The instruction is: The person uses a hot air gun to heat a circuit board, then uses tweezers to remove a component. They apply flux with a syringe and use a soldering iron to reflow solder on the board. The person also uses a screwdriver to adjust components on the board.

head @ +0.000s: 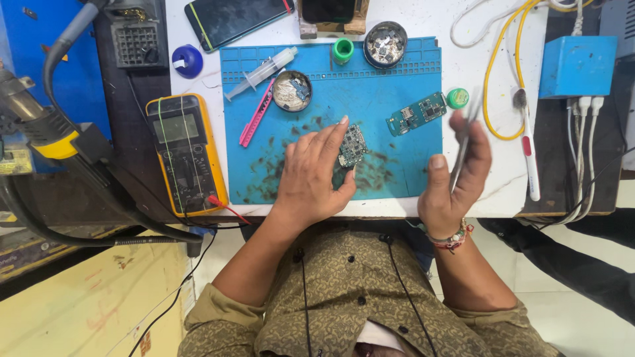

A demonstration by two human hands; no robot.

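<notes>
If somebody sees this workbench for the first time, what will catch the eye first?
The blue work mat in the middle of the white table stands out first, stained with dark spots. On it, the left hand holds a small green circuit board, while the right hand lifts thin metal tweezers beside it. At the left, a yellow multimeter is also striking.
</notes>
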